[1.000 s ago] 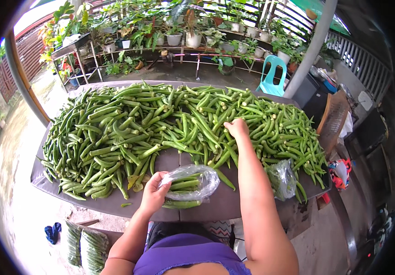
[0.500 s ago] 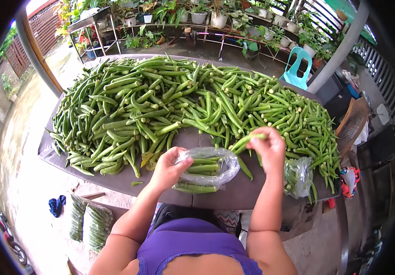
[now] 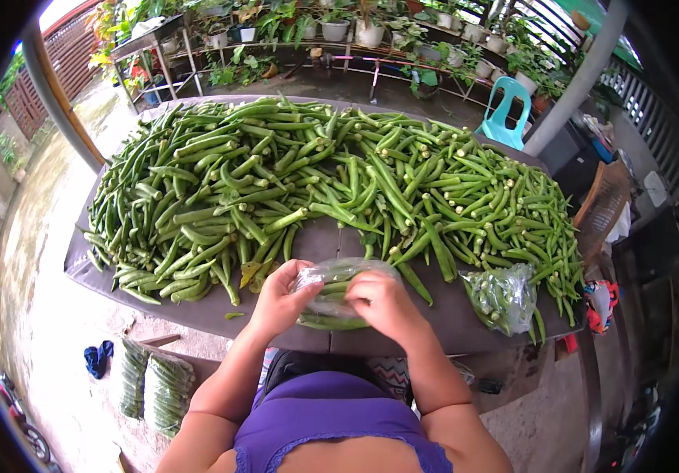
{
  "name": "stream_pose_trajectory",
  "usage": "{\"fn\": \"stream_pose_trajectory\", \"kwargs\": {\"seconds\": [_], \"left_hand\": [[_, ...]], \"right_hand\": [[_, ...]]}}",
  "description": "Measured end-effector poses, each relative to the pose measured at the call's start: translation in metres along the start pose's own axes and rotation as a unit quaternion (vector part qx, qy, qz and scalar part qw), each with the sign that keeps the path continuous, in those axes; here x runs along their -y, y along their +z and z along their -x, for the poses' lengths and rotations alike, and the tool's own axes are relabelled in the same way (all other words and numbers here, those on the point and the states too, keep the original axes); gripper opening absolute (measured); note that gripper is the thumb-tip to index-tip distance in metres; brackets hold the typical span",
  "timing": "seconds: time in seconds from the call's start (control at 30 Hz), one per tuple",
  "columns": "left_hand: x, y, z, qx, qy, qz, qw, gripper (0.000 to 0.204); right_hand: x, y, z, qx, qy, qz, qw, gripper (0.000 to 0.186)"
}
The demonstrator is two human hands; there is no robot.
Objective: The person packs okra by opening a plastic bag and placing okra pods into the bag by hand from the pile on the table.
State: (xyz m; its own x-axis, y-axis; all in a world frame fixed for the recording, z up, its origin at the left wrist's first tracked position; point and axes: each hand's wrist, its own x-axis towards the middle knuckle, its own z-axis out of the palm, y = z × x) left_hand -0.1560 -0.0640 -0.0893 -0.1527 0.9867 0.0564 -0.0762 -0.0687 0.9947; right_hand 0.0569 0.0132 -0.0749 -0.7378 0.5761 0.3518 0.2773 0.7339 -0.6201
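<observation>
My left hand (image 3: 279, 296) grips the left side of a clear plastic bag (image 3: 383, 270) at the table's near edge, thumb over the film. Green okra pods (image 3: 333, 288) lie lengthwise inside it. At the bag's right side my right hand (image 3: 383, 303) is closed, its bent fingertips pressed on the film; whether a pod is also between them is hidden. Just beyond the hands spreads a large heap of loose okra (image 3: 237, 181) on the dark table (image 3: 276, 337). A single okra pod (image 3: 416, 284) lies right of the bag.
Another clear bag of okra (image 3: 505, 299) rests at the table's right front. Filled bags (image 3: 167, 392) sit low at the left, near a dark blue cloth (image 3: 98, 359). Beyond the table are a turquoise chair (image 3: 505, 114), potted plants (image 3: 371, 33) and a post (image 3: 580, 79).
My right hand, which held okra over the heap, has come left and down to the bag. The left hand keeps its hold. The other bag at the right now shows more fully.
</observation>
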Motion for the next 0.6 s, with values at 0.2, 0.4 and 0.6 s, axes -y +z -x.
{"fn": "stream_pose_trajectory", "kwargs": {"seconds": [0.2, 0.4, 0.6], "left_hand": [[-0.005, 0.003, 0.002, -0.01, -0.049, 0.012, 0.999, 0.018], [0.002, 0.0, 0.01, -0.012, -0.029, 0.017, 0.999, 0.014], [0.016, -0.001, 0.015, -0.019, -0.025, 0.005, 1.0, 0.013]], "right_hand": [[0.014, -0.019, -0.001, -0.027, -0.025, -0.012, 0.999, 0.01], [-0.113, -0.126, -0.043, -0.334, 0.206, 0.07, 0.917, 0.012], [-0.227, -0.139, -0.076, -0.156, 0.206, 0.315, 0.913, 0.026]]}}
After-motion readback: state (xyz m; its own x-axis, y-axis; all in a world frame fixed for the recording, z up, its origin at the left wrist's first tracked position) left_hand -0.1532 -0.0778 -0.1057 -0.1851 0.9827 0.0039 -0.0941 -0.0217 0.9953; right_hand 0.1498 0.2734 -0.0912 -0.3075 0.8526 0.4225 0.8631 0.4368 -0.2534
